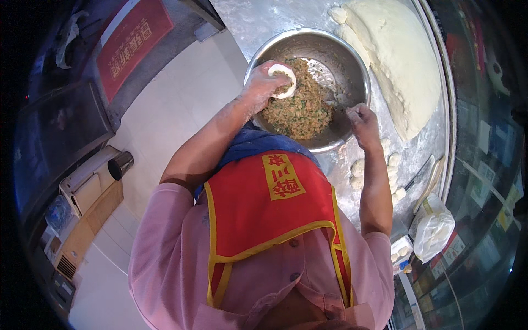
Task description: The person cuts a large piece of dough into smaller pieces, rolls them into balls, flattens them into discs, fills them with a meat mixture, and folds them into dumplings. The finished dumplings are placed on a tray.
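My left hand (262, 84) is curled around a round dough wrapper (293, 84), with a clump of filling (281, 77) in its middle. That hand is over the left side of a large steel bowl (359, 68). Minced filling with green bits (303, 115) is heaped in the bowl's left and lower part, and bare metal shows to the right. At the bowl's right rim is my right hand (364, 121), its fingers bent and fingertips drawn together. Whether something thin is pinched there cannot be made out. Flour whitens both hands.
A big slab of dough (402, 62) lies right of the bowl on the floured metal worktop (264, 16). Several small dough pieces (357, 168) lie near my right forearm. Farther right are a knife (420, 172), a wooden stick (431, 181) and a plastic bag (433, 231) beside a glass partition (486, 173).
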`<action>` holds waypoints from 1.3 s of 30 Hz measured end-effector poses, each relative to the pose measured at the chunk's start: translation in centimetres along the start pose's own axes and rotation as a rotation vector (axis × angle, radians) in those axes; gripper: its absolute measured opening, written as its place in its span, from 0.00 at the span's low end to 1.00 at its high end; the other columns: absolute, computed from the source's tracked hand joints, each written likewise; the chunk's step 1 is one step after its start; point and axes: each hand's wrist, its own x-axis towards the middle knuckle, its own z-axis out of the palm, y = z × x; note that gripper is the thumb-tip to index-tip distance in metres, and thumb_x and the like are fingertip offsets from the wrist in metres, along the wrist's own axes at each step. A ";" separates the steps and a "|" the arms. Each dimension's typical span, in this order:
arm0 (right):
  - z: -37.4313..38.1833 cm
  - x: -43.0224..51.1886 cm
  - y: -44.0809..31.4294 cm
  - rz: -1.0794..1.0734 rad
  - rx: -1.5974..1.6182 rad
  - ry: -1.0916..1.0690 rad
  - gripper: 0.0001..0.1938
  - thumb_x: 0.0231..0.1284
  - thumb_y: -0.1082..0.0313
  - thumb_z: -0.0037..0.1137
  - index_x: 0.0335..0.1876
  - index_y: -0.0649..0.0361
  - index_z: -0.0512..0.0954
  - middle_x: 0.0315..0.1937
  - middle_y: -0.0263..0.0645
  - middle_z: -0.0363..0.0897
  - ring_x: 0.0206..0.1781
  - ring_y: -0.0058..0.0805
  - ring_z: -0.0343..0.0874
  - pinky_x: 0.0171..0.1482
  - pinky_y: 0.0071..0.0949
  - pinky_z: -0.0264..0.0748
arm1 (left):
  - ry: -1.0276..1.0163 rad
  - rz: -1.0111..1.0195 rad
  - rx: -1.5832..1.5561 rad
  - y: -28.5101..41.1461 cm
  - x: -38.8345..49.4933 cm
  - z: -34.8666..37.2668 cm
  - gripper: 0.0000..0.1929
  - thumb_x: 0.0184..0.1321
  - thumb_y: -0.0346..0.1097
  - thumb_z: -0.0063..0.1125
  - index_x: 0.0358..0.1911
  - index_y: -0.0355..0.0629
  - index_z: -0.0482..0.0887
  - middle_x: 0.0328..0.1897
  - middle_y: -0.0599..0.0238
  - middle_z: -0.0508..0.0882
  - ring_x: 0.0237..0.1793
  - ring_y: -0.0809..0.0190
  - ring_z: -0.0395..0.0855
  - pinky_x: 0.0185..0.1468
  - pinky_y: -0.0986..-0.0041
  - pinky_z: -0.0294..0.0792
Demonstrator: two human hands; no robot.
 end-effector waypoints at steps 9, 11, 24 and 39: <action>-1.9 -1.6 -3.1 -0.260 -0.398 0.179 0.09 0.69 0.61 0.60 0.37 0.58 0.77 0.25 0.35 0.79 0.26 0.34 0.78 0.32 0.36 0.73 | -0.037 0.027 0.058 -0.4 0.7 2.1 0.17 0.58 0.23 0.62 0.52 0.36 0.82 0.42 0.58 0.87 0.38 0.61 0.88 0.43 0.69 0.83; -1.9 -1.4 -3.0 -0.223 -0.843 0.136 0.09 0.68 0.61 0.58 0.39 0.58 0.78 0.30 0.44 0.85 0.33 0.47 0.85 0.38 0.46 0.78 | -0.074 -0.049 -0.215 0.3 0.3 1.7 0.14 0.63 0.28 0.63 0.52 0.35 0.81 0.43 0.56 0.87 0.41 0.58 0.89 0.45 0.63 0.85; -2.7 -3.4 -1.5 0.142 0.097 -0.016 0.11 0.72 0.62 0.60 0.33 0.58 0.77 0.22 0.22 0.68 0.20 0.09 0.58 0.22 0.18 0.52 | -0.046 -0.069 -0.114 0.1 -0.7 1.4 0.15 0.63 0.26 0.65 0.52 0.34 0.82 0.42 0.56 0.87 0.41 0.57 0.89 0.47 0.63 0.86; 0.7 -8.7 -10.9 -0.350 -0.522 0.292 0.05 0.70 0.66 0.57 0.39 0.56 0.79 0.29 0.49 0.84 0.31 0.52 0.86 0.35 0.46 0.81 | -0.027 0.455 0.415 -2.0 2.1 5.8 0.25 0.55 0.38 0.72 0.57 0.41 0.81 0.47 0.55 0.87 0.48 0.59 0.86 0.54 0.71 0.76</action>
